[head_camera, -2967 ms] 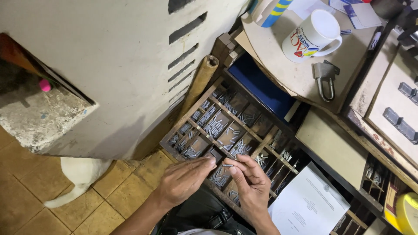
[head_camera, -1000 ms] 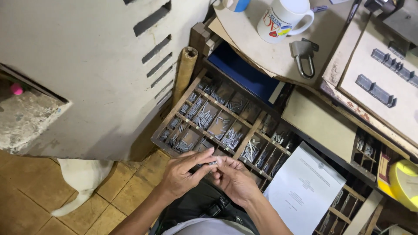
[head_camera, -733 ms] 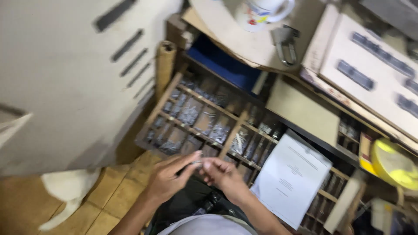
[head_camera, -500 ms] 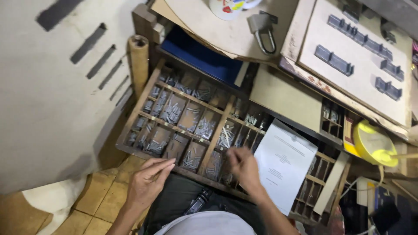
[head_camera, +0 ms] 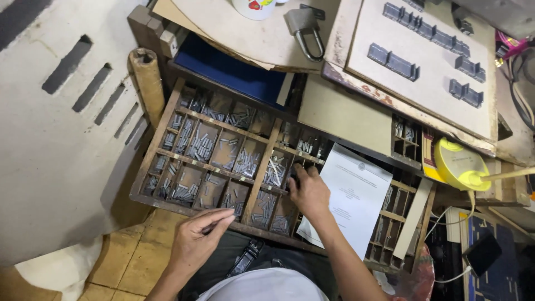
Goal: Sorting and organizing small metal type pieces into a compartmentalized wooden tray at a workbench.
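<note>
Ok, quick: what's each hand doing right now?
Left hand: fingers pinched together at the wooden compartment tray's front edge; contents cannot be told.
Right hand: fingertips in a compartment; grip cannot be told.

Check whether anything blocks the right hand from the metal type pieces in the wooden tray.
Nothing visible does. The right hand already reaches into a compartment of the wooden tray, its fingers down among the metal type pieces. The white paper sheet lies beside it, not across.

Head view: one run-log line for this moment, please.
right hand reaching into type tray | left hand pinching small metal piece | paper sheet on tray
</note>
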